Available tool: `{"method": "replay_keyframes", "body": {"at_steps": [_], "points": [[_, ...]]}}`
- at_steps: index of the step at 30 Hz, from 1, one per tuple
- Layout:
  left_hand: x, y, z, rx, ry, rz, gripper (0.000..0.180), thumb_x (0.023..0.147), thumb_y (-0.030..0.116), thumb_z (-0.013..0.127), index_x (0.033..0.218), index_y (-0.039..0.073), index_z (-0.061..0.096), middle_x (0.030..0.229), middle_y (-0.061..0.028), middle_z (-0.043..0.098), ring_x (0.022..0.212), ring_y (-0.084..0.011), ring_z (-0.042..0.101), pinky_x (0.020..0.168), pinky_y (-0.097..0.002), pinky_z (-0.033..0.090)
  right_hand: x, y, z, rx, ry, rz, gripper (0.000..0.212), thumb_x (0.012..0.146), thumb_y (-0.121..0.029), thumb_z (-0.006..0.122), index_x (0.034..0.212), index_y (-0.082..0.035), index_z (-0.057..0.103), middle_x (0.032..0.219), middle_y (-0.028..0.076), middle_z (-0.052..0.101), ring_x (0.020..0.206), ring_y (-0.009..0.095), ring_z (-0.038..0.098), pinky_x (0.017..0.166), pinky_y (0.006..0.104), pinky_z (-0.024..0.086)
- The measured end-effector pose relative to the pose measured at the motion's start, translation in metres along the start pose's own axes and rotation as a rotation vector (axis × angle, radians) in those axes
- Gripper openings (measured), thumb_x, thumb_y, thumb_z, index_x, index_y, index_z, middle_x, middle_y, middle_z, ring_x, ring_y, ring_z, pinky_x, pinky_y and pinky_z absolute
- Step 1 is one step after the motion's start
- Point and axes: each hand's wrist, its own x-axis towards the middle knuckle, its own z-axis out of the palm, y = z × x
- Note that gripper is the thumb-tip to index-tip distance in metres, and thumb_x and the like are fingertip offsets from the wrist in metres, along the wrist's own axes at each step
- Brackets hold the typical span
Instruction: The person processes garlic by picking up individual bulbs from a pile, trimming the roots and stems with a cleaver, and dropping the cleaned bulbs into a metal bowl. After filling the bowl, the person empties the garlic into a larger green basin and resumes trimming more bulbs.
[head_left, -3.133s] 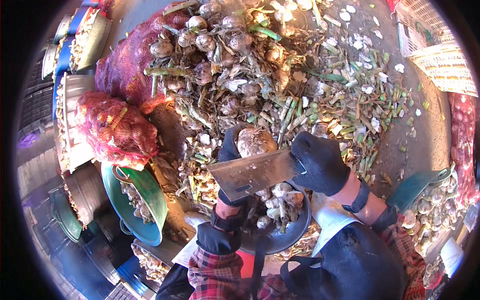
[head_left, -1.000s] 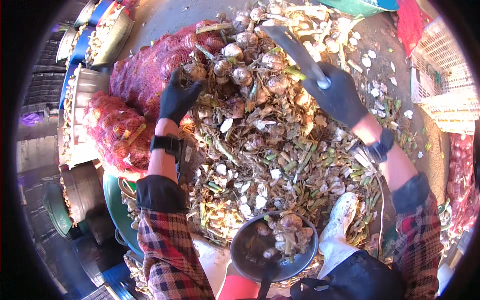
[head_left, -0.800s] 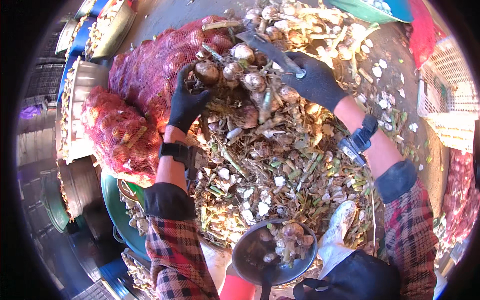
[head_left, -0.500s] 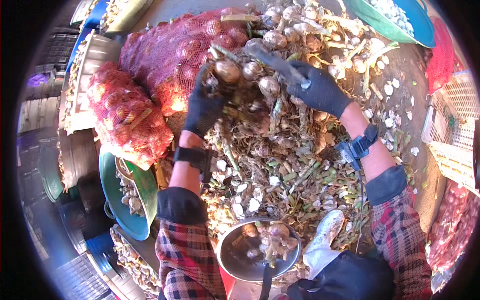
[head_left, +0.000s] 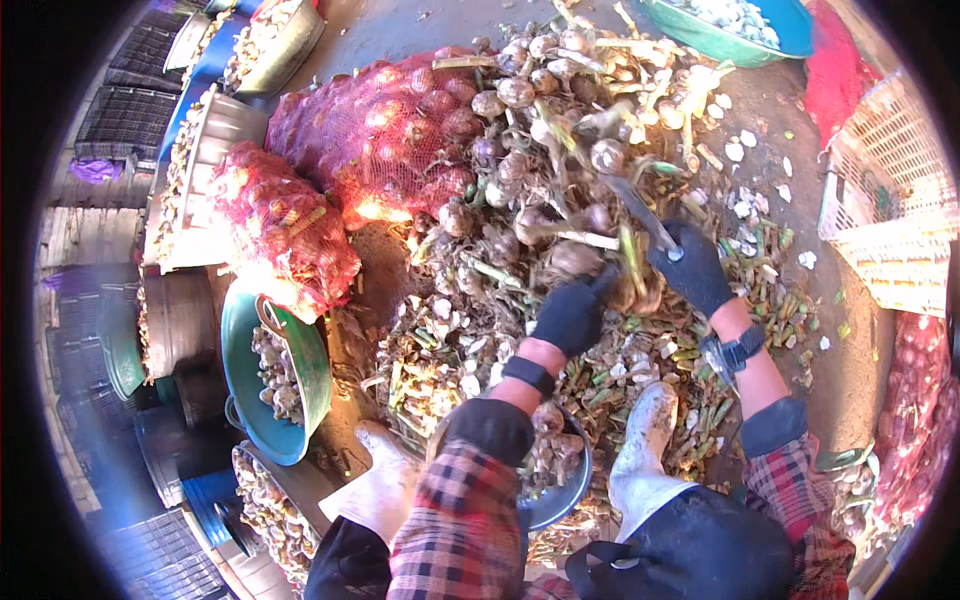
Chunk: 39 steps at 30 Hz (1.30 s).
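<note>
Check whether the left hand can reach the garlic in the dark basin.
Probably yes: the left hand is just beyond the basin, and garlic shows uncovered in its right part, though the left sleeve hides the left part from view.

Open floor (head_left: 822, 300) right of the right grip (head_left: 690, 262), past the trimmings (head_left: 768, 330), good till the pale crate (head_left: 900, 250). Up-left of the left grip (head_left: 572, 315) is jammed: garlic heap (head_left: 505, 165), 2 red mesh sacks (head_left: 385, 135). Knife (head_left: 632, 203) juts up-left from the right grip; basin (head_left: 574, 495) sits below the left one.
</note>
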Motion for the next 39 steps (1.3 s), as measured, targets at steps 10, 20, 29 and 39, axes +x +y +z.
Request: {"method": "replay_keyframes", "body": {"at_steps": [10, 20, 29, 39], "points": [[-0.062, 0.031, -0.019, -0.12, -0.353, -0.018, 0.047, 0.076, 0.023, 0.067, 0.121, 0.013, 0.056, 0.123, -0.0174, 0.055, 0.091, -0.036, 0.062, 0.081, -0.0419, 0.05, -0.067, 0.013, -0.039, -0.049, 0.108, 0.147, 0.035, 0.075, -0.014, 0.07, 0.104, 0.001, 0.058, 0.088, 0.019, 0.065, 0.078, 0.029, 0.065, 0.07, 0.0363, 0.051], [-0.007, -0.019, -0.079, 0.339, 0.346, -0.337, 0.024, 0.079, 0.031, 0.067, 0.086, 0.008, 0.067, 0.079, -0.0163, 0.064, 0.069, -0.0345, 0.063, 0.06, -0.0436, 0.049, -0.088, -0.014, -0.024, 0.058, 0.035, 0.15, 0.026, 0.074, -0.013, 0.071, 0.093, 0.0, 0.059, 0.077, 0.016, 0.064, 0.069, 0.03, 0.063, 0.062, 0.0366, 0.049], [0.031, -0.036, -0.031, 0.263, 0.064, -0.64, 0.045, 0.084, 0.05, 0.053, 0.089, 0.008, 0.069, 0.082, -0.0196, 0.067, 0.082, -0.0379, 0.064, 0.071, -0.0455, 0.052, -0.102, -0.027, -0.006, 0.161, -0.012, 0.19, 0.024, 0.074, -0.013, 0.071, 0.091, 0.001, 0.061, 0.071, 0.019, 0.063, 0.063, 0.031, 0.063, 0.058, 0.0372, 0.049], [-0.031, 0.03, -0.062, -1.323, 0.385, -0.258, 0.051, 0.08, 0.006, 0.063, 0.127, 0.005, 0.041, 0.118, -0.011, 0.054, 0.102, -0.0213, 0.059, 0.083, -0.036, 0.054, -0.107, -0.054, -0.023, 0.096, -0.018, 0.118, 0.021, 0.074, -0.017, 0.072, 0.086, -0.004, 0.059, 0.07, 0.015, 0.061, 0.063, 0.035, 0.061, 0.056, 0.0382, 0.049]]}}
